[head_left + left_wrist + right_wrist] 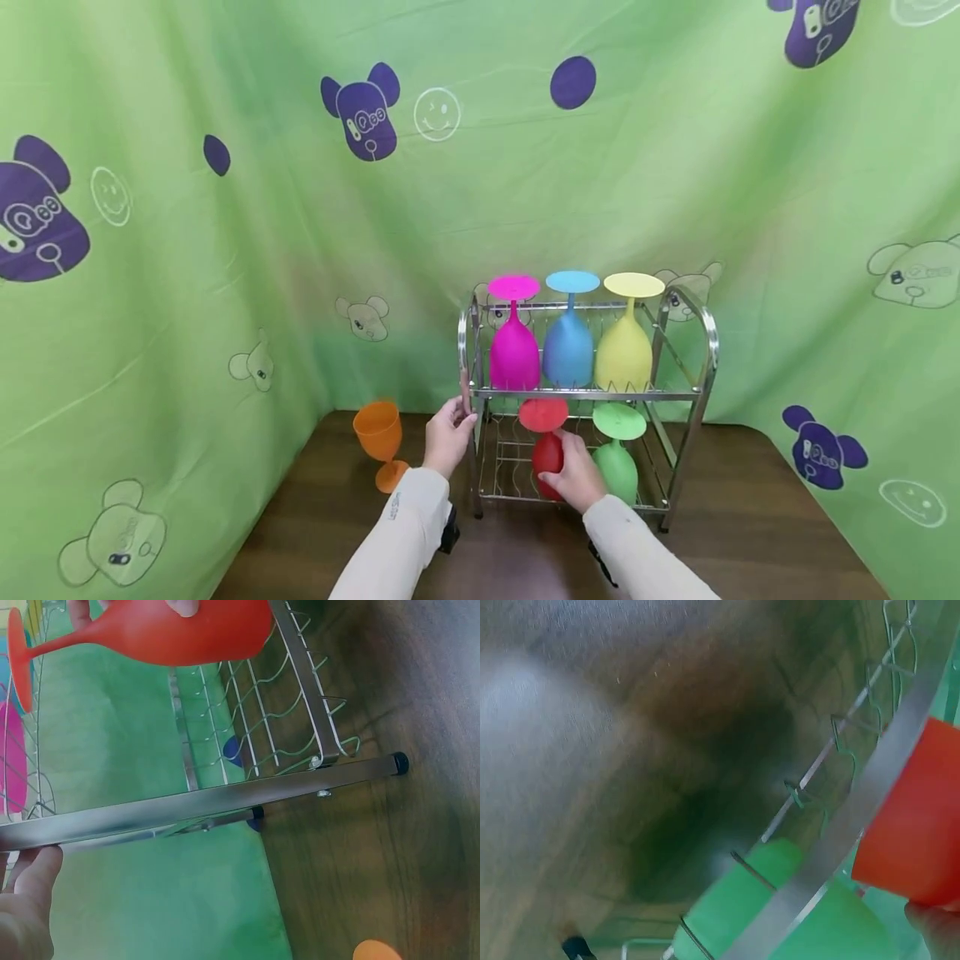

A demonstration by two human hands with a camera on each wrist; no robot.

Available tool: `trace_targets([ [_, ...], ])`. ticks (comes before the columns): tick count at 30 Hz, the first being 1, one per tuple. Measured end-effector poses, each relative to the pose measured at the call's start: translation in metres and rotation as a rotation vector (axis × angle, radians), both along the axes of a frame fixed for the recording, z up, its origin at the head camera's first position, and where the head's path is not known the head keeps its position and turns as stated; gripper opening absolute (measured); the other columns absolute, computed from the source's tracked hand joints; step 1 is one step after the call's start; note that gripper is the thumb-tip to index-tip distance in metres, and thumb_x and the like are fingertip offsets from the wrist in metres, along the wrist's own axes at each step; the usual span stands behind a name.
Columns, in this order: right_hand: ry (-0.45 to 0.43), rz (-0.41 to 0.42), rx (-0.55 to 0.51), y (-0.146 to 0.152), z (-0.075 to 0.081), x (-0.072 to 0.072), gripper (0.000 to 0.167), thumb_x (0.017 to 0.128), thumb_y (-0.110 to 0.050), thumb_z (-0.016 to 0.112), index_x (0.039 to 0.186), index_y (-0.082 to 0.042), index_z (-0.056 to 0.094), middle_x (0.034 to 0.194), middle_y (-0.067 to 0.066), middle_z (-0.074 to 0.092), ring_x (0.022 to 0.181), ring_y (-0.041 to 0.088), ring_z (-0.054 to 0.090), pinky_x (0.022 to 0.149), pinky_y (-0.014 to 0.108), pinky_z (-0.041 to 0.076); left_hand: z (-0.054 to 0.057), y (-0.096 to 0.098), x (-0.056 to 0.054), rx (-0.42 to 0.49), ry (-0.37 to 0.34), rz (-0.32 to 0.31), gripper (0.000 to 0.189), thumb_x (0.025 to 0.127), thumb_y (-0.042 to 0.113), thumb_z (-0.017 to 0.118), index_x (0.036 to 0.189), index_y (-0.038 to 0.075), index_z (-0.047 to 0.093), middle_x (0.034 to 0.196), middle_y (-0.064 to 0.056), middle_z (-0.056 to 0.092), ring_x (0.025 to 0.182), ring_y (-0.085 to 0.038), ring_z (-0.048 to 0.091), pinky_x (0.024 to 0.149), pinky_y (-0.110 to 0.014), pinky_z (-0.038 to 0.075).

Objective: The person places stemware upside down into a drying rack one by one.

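Observation:
My right hand [576,473] holds a red plastic goblet [547,458] by its bowl, thumb on one side and fingers on the other. The goblet is upside down, foot up, at the lower tier of a two-tier metal dish rack [585,394]. In the left wrist view its rim lies close to the tier's front rail [311,694]. A green goblet [617,473] stands inverted just right of it on the same tier. With thumb and fingers, my left hand [448,437] grips the rack's left upright post [187,806].
Inverted magenta [514,358], blue [568,354] and yellow [625,358] goblets line the upper tier. An orange goblet [378,431] stands upright on the brown wooden table [750,508], left of the rack. Green printed cloth [450,208] hangs behind and at the sides.

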State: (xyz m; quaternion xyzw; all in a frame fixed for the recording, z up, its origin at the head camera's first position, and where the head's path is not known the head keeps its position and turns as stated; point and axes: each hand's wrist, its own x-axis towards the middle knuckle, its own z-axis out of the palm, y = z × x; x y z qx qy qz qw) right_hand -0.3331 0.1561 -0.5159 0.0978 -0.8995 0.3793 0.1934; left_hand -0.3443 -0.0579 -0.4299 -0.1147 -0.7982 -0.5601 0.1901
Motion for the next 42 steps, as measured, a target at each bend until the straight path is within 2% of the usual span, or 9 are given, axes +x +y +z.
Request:
trace_targets([
  [5,-0.02,0.039,-0.016,-0.011,-0.02,0.009,0.073,0.066,0.0,0.083,0.126,0.01,0.042,0.117,0.028,0.048,0.101,0.044,0.055,0.08,0.055,0.051,-0.01,-0.008,0.007,-0.026,0.017,0.057,0.021,0.084,-0.007,0.065,0.105,-0.007,0.062,0.095,-0.021,0.07,0.088,-0.034,0.068,0.075,-0.042,0.055],
  [9,-0.012,0.018,-0.054,-0.011,-0.027,0.009,0.079,0.065,0.002,0.082,0.129,0.007,0.036,0.117,0.03,0.046,0.099,0.048,0.055,0.08,0.056,0.051,-0.012,-0.009,0.005,-0.026,0.035,0.032,0.021,0.084,-0.006,0.066,0.105,-0.007,0.062,0.095,-0.021,0.07,0.088,-0.033,0.068,0.074,-0.039,0.055],
  [18,-0.101,-0.038,0.021,-0.004,-0.019,0.002,0.074,0.071,-0.004,0.08,0.129,0.012,0.036,0.109,0.034,0.05,0.095,0.049,0.057,0.078,0.056,0.051,-0.011,-0.005,0.0,-0.062,0.0,0.006,0.02,0.085,-0.004,0.066,0.104,-0.007,0.063,0.092,-0.02,0.07,0.085,-0.032,0.068,0.074,-0.039,0.056],
  [28,-0.101,-0.045,0.025,-0.005,-0.011,-0.006,0.07,0.07,-0.002,0.079,0.126,0.011,0.04,0.105,0.031,0.052,0.093,0.047,0.057,0.079,0.055,0.051,-0.005,-0.002,-0.003,-0.065,-0.017,0.021,0.016,0.084,-0.001,0.068,0.1,-0.004,0.066,0.089,-0.017,0.07,0.082,-0.03,0.067,0.073,-0.04,0.056],
  [32,-0.11,-0.048,-0.009,-0.005,-0.012,-0.006,0.068,0.071,-0.001,0.077,0.126,0.012,0.04,0.106,0.031,0.052,0.097,0.048,0.054,0.08,0.056,0.05,-0.006,-0.005,-0.006,-0.06,-0.053,0.029,0.027,0.083,0.004,0.071,0.107,-0.004,0.063,0.093,-0.016,0.069,0.089,-0.031,0.065,0.079,-0.042,0.053],
  [36,-0.13,-0.061,-0.051,-0.003,-0.013,0.001,0.072,0.072,-0.001,0.075,0.13,0.015,0.036,0.114,0.034,0.048,0.104,0.05,0.049,0.08,0.057,0.05,-0.014,-0.013,-0.005,-0.047,-0.135,-0.007,0.052,0.079,0.012,0.075,0.124,-0.002,0.053,0.107,-0.016,0.064,0.103,-0.034,0.058,0.089,-0.048,0.047],
  [38,-0.142,-0.066,-0.064,-0.001,-0.013,0.008,0.075,0.073,-0.001,0.074,0.133,0.017,0.033,0.119,0.036,0.045,0.108,0.051,0.047,0.081,0.058,0.049,-0.021,-0.019,-0.004,-0.015,-0.147,-0.029,0.057,0.079,0.014,0.076,0.127,-0.002,0.05,0.112,-0.018,0.062,0.107,-0.037,0.054,0.092,-0.051,0.044],
  [40,-0.15,-0.061,-0.074,0.001,-0.012,0.016,0.076,0.075,-0.001,0.073,0.135,0.017,0.031,0.124,0.036,0.042,0.112,0.05,0.044,0.083,0.059,0.048,-0.028,-0.026,-0.002,0.023,-0.113,-0.031,0.051,0.081,0.013,0.074,0.124,-0.004,0.052,0.111,-0.02,0.061,0.107,-0.039,0.053,0.091,-0.053,0.044],
  [42,-0.146,-0.053,-0.075,0.003,-0.01,0.023,0.074,0.076,-0.001,0.072,0.136,0.016,0.031,0.127,0.036,0.041,0.114,0.05,0.043,0.085,0.059,0.047,-0.034,-0.035,-0.001,0.05,-0.048,0.0,0.04,0.083,0.011,0.072,0.116,-0.005,0.057,0.106,-0.02,0.063,0.103,-0.039,0.056,0.088,-0.049,0.047],
])
